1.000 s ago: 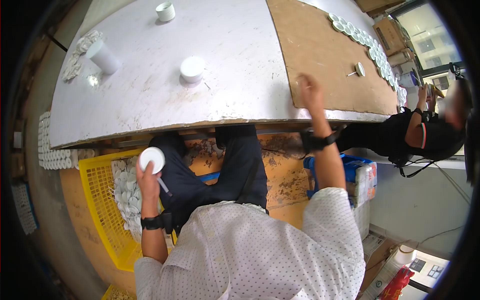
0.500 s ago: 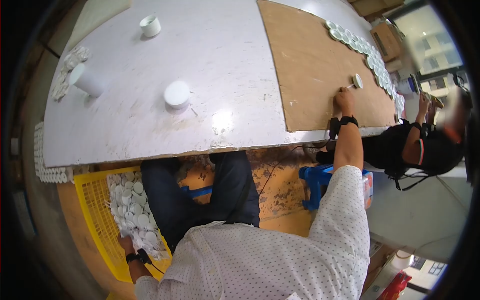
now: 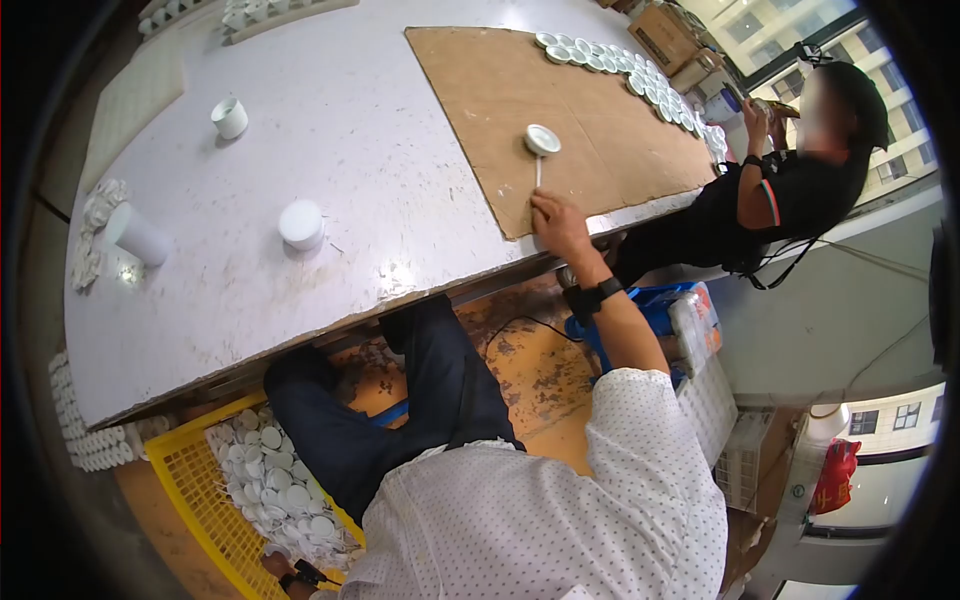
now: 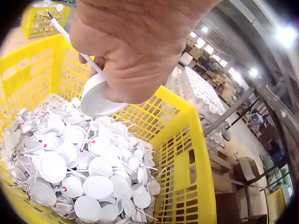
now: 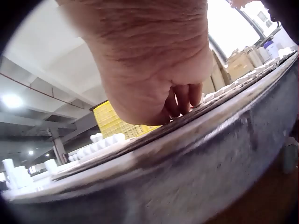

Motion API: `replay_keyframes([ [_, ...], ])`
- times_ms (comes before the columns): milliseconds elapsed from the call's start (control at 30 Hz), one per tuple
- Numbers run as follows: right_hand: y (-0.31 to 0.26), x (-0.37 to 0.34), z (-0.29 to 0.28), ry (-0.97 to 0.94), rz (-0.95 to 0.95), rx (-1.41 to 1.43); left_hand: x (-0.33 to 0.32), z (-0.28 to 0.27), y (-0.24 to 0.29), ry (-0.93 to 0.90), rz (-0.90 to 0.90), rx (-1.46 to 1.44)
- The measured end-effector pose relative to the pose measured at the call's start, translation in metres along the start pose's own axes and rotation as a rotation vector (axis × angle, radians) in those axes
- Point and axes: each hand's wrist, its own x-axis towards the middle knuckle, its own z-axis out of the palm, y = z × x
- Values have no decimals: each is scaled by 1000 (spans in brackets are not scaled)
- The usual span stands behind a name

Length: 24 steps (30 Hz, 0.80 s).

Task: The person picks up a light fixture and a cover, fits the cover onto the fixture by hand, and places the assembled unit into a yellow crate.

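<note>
My left hand (image 4: 135, 51) grips a round white cap (image 4: 96, 105) with a thin white cable (image 4: 63, 30), whose tip is dark. It hangs over a yellow crate (image 4: 180, 135) full of similar caps (image 4: 52, 167). In the head view, this left hand (image 3: 275, 563) is low at the crate's near end. My right hand (image 3: 562, 225) is at the cardboard's near edge, pinching the end of a white cable (image 3: 539, 174). That cable leads to a round, rimmed white piece (image 3: 542, 140) lying on the cardboard (image 3: 480, 100). Curled fingers (image 5: 183, 100) show in the right wrist view.
Rows of round white pieces (image 3: 655, 95) line the cardboard's far side. On the white table (image 3: 370, 180) stand a short cylinder (image 3: 301, 224), a white cup (image 3: 229, 118) and a tall cylinder (image 3: 138, 235). Another person (image 3: 800, 190) is at the right. A blue stool (image 3: 590, 335) stands below.
My left hand has gone from beside my lap down to the crate. The right hand has reached the cable on the cardboard, and its white piece has moved away from the rows, toward me.
</note>
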Motion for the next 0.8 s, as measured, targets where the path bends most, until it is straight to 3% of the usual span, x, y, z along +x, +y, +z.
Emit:
replay_keyframes([
  [33, -9, -5, 0, 7, -45, 45, 12, 6, -19, -3, 1, -4],
  [167, -45, -10, -7, -39, -79, 85, 37, 31, -45, -172, 400, 503],
  [200, -50, -9, -6, -34, 102, 64, 35, 18, -55, -208, 487, 640],
  [233, -54, -8, -4, -36, 280, 46, 37, 21, -59, -137, 741, 604],
  [267, -54, -3, -2, -55, 378, 39, 14, 36, -61, -126, 716, 613],
  [300, -54, 3, -1, -84, 413, -8, -21, 12, -13, -58, 143, 316],
  [333, -54, 10, -1, -150, 468, -13, 17, 27, -58, -184, 347, 634],
  [367, -53, 15, 0, -215, 522, -21, 19, 35, -65, -158, 412, 534],
  [400, -49, 18, 4, -224, 508, -12, 13, 51, -68, -14, 221, 231],
  [433, -41, 19, 10, -217, 505, -18, -27, 30, -5, -2, 28, 321],
  [500, -37, 19, 13, -217, 495, -22, -53, 25, 36, -62, 121, 40],
  [600, -40, 14, 12, -197, 435, -138, -42, 53, 45, 33, 273, 17],
  [700, -62, 1, 0, -210, 437, -4, -38, 64, 85, 1, 412, -145],
  [767, -72, -16, -1, -198, 398, 96, -80, 47, 166, -242, 224, -614],
  [800, -75, -24, -1, -219, 448, 256, -97, 42, 200, -299, 264, -664],
])
